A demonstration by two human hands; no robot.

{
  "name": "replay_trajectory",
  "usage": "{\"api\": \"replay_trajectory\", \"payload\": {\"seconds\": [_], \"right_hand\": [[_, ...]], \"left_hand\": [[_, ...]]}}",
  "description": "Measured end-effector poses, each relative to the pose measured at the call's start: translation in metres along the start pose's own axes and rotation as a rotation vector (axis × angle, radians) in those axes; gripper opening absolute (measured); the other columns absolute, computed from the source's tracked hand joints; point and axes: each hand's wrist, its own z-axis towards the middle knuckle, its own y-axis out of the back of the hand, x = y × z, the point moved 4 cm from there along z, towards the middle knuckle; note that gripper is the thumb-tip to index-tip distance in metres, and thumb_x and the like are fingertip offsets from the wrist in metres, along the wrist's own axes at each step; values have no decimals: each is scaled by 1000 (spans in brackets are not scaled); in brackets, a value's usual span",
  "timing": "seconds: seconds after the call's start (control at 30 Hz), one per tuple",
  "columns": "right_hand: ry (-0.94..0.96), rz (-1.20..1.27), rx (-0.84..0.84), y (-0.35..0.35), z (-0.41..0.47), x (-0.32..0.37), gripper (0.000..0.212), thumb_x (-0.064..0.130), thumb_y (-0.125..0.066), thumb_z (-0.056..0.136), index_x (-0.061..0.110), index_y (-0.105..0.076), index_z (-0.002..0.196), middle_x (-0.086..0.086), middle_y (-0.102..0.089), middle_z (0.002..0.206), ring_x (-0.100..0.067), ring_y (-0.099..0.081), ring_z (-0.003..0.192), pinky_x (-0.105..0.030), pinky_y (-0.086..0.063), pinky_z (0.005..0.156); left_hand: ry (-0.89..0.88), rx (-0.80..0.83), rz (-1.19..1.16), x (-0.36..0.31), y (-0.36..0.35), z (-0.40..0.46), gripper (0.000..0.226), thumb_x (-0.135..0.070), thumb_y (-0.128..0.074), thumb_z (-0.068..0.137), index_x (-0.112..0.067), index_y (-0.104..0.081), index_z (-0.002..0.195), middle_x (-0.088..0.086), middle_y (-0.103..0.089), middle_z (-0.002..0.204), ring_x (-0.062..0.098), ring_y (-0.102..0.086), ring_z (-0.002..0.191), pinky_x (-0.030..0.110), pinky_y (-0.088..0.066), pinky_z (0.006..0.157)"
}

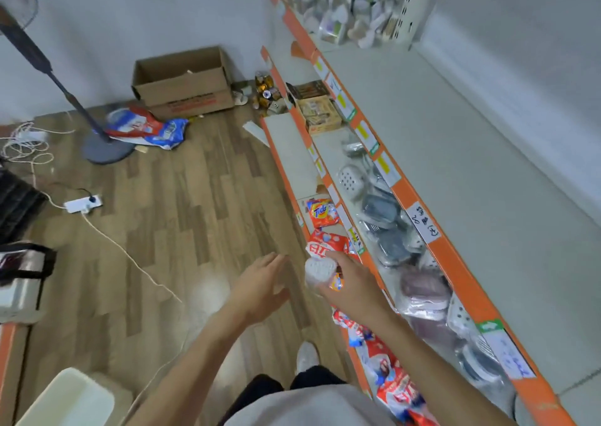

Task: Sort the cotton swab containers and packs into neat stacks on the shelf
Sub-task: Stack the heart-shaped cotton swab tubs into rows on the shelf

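Note:
My right hand [349, 287] grips a round clear cotton swab container [319, 271] with white swab tips showing at its end, held over the floor beside the lower shelves. My left hand [260, 284] hovers just left of it with fingers spread and holds nothing. A jumbled heap of cotton swab containers and packs [344, 6] lies at the far end of the grey top shelf [455, 152], blurred in this view.
Lower shelves hold soap dishes [380, 211], detergent bags [322, 212] and small boxes [320, 115]. A cardboard box [182, 81], a fan stand [107, 147], a power strip [83, 203] with cords, and a white bin [65, 399] are on the wooden floor.

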Motion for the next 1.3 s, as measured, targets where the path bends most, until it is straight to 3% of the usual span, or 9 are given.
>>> {"api": "replay_trajectory", "payload": {"seconds": [0.13,0.5,0.73,0.83,0.97,1.3], "right_hand": [[5,1,26,-2,65,24,63,57,-73,78,29,-55,131,14,-59,116,-9,-59,103,-22,-46,84],[-112,33,-157,-15,245,85,60,52,-76,75,39,-51,128,12,-65,107,-9,-66,95,-37,-57,83],[-174,32,-237,-4,333,131,59,50,-73,81,34,-52,133,15,-61,125,-5,-58,112,-34,-52,94],[-202,48,-256,-3,370,139,59,44,-76,82,28,-53,134,10,-62,128,-9,-59,114,-33,-51,96],[-251,54,-285,3,423,138,60,45,-77,81,31,-52,133,6,-64,121,-11,-61,105,-29,-51,89],[-278,140,-395,53,543,137,60,49,-73,83,34,-47,136,10,-59,134,-11,-58,118,-33,-56,93]], "left_hand": [[35,-46,-33,31,37,40,62,-29,-68,88,-23,-45,145,-3,-52,141,21,-48,130,27,-38,99],[-114,-47,-58,133,156,201,65,-28,-68,90,-18,-41,149,1,-52,142,20,-45,133,22,-32,106],[-234,31,-29,172,226,291,66,-29,-67,91,-23,-38,149,-1,-50,144,23,-44,134,29,-35,106],[-279,89,-20,183,241,332,68,-29,-68,90,-22,-37,150,1,-50,145,23,-44,135,31,-36,109],[-322,117,-11,190,257,395,68,-28,-70,88,-25,-40,149,1,-52,143,22,-48,131,33,-40,107],[-455,186,89,173,326,540,66,-32,-65,94,-31,-33,152,-3,-43,153,19,-31,147,36,-35,113]]}}
